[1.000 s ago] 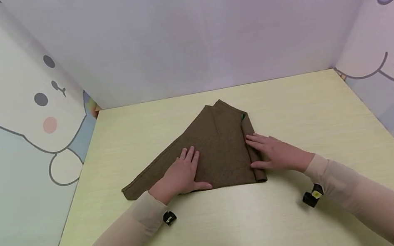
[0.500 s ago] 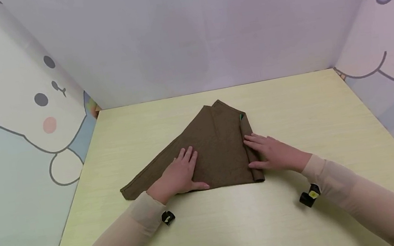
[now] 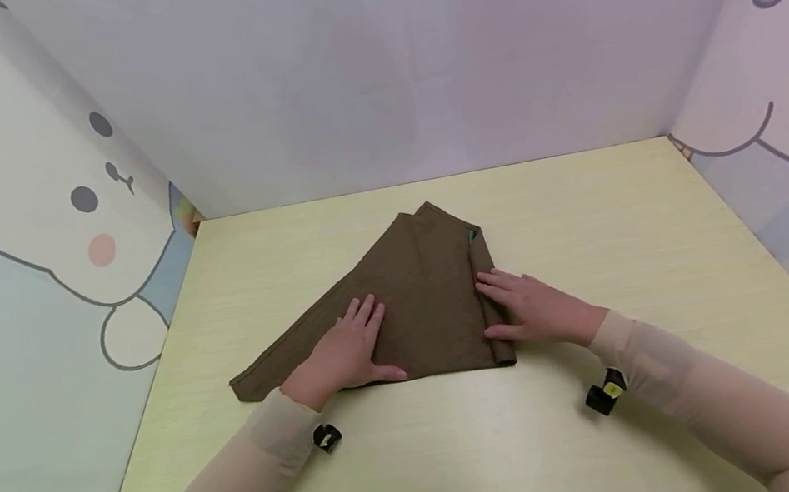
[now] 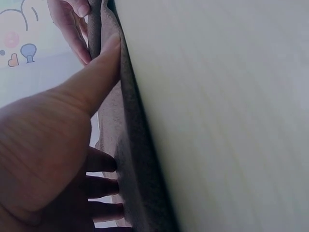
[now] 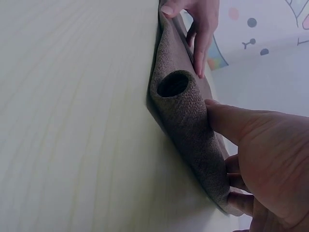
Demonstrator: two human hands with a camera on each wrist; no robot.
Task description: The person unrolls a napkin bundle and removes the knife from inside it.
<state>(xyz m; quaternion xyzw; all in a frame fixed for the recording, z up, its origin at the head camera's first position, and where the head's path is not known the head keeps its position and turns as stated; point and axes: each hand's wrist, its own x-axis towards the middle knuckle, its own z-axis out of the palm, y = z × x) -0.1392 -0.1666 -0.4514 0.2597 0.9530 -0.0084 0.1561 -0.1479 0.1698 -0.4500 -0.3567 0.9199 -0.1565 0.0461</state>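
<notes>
A brown piece of cloth [image 3: 433, 308], folded into a slanted shape, lies on the table. Its right edge is turned over into a narrow roll [image 3: 496, 341], whose hollow end [image 5: 174, 84] shows in the right wrist view. A small bit of green peeks out at the roll's top. My left hand [image 3: 340, 354] rests flat on the cloth's left part, fingers spread and thumb along the near edge. My right hand [image 3: 539, 305] lies over the roll, its fingers extended across it and the thumb touching it nearer the hollow end.
The pale wooden table [image 3: 425, 460] extends around the cloth. A plain whitish wall [image 3: 370, 73] stands behind it, and walls with cartoon animals rise at the left and right. Black wrist cameras [image 3: 603, 393] hang by both sleeves.
The cloth and both hands have slid a little to the left together. The roll looks the same, and the hands keep their places on the cloth.
</notes>
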